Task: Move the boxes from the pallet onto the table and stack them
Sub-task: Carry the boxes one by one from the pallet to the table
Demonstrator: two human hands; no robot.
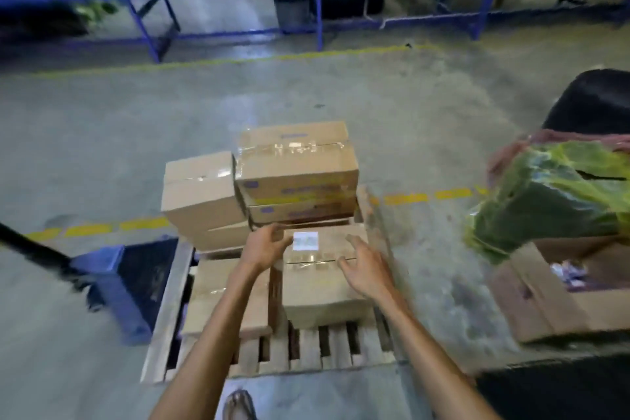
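A wooden pallet (327, 356) lies on the concrete floor with several taped cardboard boxes on it. Nearest me on the right is a box with a white label (320, 286). My left hand (267, 242) hovers at its far left corner with fingers spread. My right hand (363, 266) is over its top right side, fingers relaxed. Neither hand holds anything. A low box (218, 290) lies to the left under my left forearm. Behind stand a stack on the left (201, 191) and a taller stack with blue print (296, 160).
A blue pallet jack (119, 283) sits left of the pallet, its black handle reaching off left. At right is an open carton (559, 297) beneath a green plastic bag (552, 194). Blue-framed tables (317, 7) run along the back. Dashed yellow lines mark the floor.
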